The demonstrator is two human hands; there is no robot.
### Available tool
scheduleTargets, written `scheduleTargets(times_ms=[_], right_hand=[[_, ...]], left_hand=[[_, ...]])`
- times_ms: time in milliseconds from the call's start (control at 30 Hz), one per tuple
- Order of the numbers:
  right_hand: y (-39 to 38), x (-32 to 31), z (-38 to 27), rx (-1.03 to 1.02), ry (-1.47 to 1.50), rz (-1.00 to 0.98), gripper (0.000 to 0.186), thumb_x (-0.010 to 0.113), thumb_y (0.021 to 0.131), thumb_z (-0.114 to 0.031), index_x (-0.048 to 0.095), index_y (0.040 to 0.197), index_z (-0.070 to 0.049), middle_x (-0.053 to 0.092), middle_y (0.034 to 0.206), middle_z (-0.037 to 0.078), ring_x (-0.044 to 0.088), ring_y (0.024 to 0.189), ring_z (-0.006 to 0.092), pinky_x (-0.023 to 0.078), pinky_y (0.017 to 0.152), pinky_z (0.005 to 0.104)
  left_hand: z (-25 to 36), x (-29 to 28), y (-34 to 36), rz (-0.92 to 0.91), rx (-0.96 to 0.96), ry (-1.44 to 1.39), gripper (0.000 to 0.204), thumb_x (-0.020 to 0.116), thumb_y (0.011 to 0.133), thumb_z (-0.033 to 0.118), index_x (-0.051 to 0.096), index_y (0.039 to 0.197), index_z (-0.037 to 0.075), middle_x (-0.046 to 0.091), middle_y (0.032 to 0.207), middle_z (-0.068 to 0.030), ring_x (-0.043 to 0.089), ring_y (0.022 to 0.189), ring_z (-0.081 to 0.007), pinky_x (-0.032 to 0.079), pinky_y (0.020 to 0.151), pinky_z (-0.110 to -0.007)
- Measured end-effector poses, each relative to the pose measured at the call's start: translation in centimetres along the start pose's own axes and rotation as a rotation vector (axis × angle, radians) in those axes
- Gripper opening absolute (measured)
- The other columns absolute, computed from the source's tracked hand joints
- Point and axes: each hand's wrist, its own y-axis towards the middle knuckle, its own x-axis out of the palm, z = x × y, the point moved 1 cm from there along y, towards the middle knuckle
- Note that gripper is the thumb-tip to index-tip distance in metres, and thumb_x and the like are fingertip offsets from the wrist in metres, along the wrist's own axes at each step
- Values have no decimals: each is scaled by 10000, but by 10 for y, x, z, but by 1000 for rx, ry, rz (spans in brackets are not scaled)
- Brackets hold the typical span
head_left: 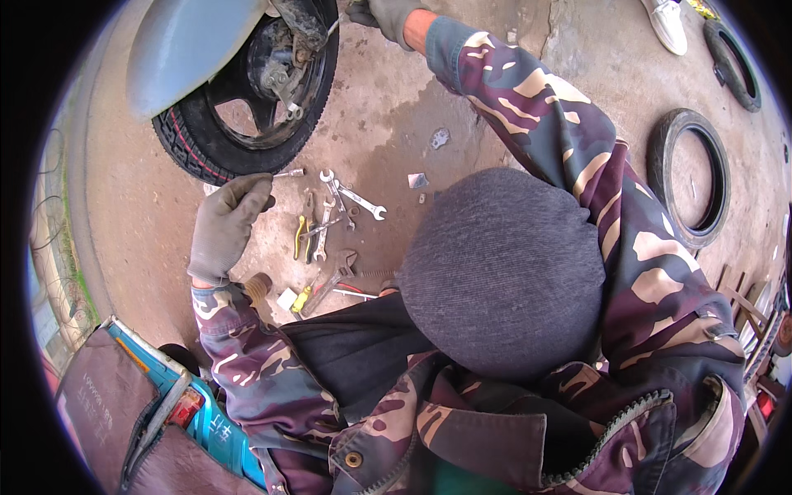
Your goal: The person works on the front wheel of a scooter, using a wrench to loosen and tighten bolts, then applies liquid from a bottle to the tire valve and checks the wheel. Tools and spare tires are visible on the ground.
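My left hand (227, 224), in a grey glove, is closed just below the motorcycle tyre (198, 153), thumb pressed to the fingers. A short metal socket-like piece (289, 173) shows beyond its fingertips; whether it is gripped or lies on the ground I cannot tell. Up at the top edge, my gloved right hand (392, 16) has its fingers curled, partly cut off by the frame, near the wheel's hub (285, 74). What it holds is hidden. Between my hands and body lie open-ended wrenches (359, 200), yellow-handled pliers (300, 227) and an adjustable wrench (337, 276).
A shiny grey fender (190, 54) covers part of the wheel. Loose tyres (660, 177) lie at the right, with a white shoe (667, 25) beyond. A blue vehicle part with a brown cover (103, 404) stands at lower left. A rounded grey knit shape (503, 272) blocks the middle.
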Motion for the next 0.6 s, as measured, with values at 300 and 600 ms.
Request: scheduleTargets(times_ms=[300, 600], right_hand=[[-1, 4, -7, -33, -145, 49, 110, 581, 1027, -125, 642, 1014, -34, 667, 839, 77, 670, 705, 216, 574, 633, 374], [-5, 4, -8, -4, -55, 26, 160, 615, 1043, -175, 629, 1062, -17, 688, 864, 100, 702, 732, 248, 619, 684, 392]], left_hand=[[3, -1, -3, 23, 0, -10, 359, 652, 1077, 179, 667, 1328, -77, 738, 1142, -65, 696, 1009, -135, 550, 935, -283], [5, -3, -3, 30, -3, -20, 365, 653, 1078, 176, 659, 1339, -79, 732, 1156, -65, 691, 1026, -132, 547, 946, -281]])
